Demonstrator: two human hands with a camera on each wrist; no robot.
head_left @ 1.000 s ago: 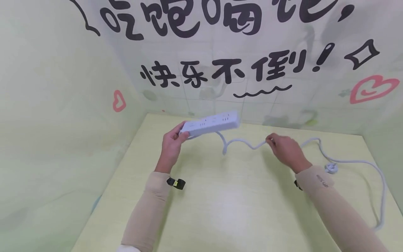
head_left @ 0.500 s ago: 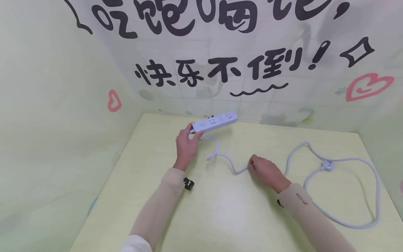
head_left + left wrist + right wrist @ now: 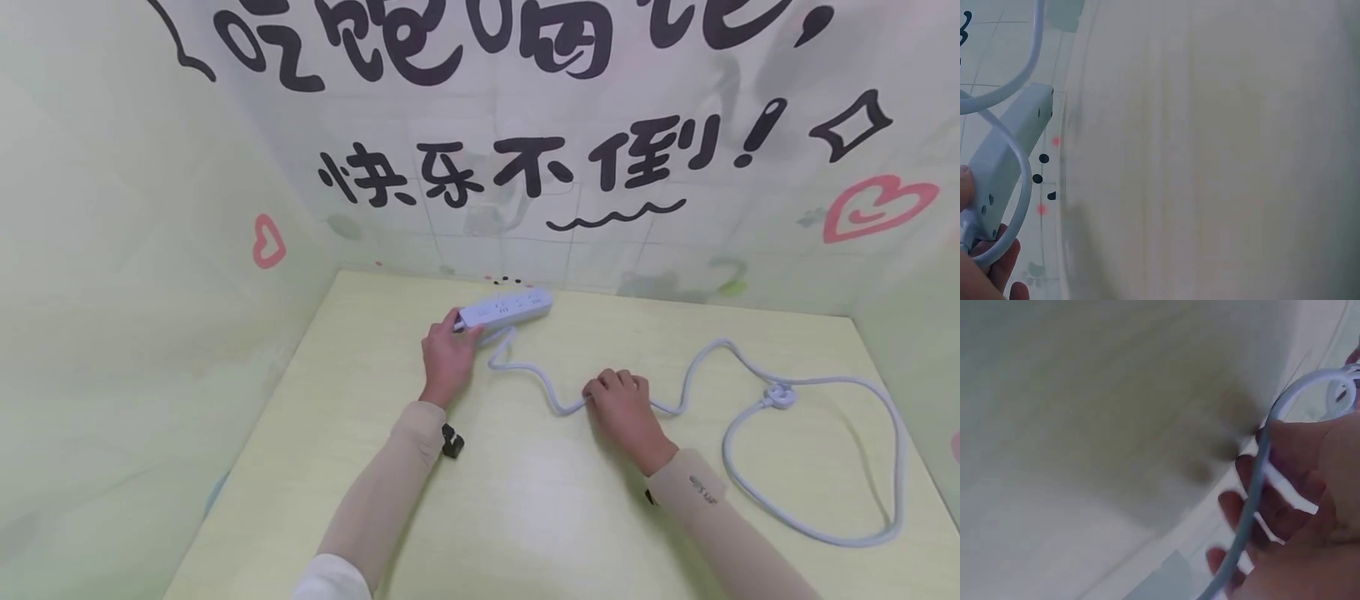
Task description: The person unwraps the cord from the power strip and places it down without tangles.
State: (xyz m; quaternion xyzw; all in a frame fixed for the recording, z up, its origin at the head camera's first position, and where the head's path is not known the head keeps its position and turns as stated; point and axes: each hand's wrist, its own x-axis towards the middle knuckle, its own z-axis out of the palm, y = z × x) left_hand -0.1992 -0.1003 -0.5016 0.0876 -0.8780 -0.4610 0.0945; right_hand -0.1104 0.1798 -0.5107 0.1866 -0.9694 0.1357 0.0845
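The power strip [image 3: 504, 309], long axis along the counter's [image 3: 525, 517] far edge, is gripped at its near end by the left hand [image 3: 447, 357], while the cord [image 3: 525, 379] is pinched in the right hand's [image 3: 624, 408] curled fingers.

Pale yellow-green surface [image 3: 525, 500], frame centre: white power strip [image 3: 504, 309] upper middle, its cord [image 3: 817, 454] looping right.

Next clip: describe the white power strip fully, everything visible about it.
The white power strip is a long, slim bar that looks like plastic, with socket holes along its top face. It lies near the back of the pale yellow-green table, close to the wall. The left hand grips its near end, where the white cable leaves it. The cable snakes rightward through the right hand.
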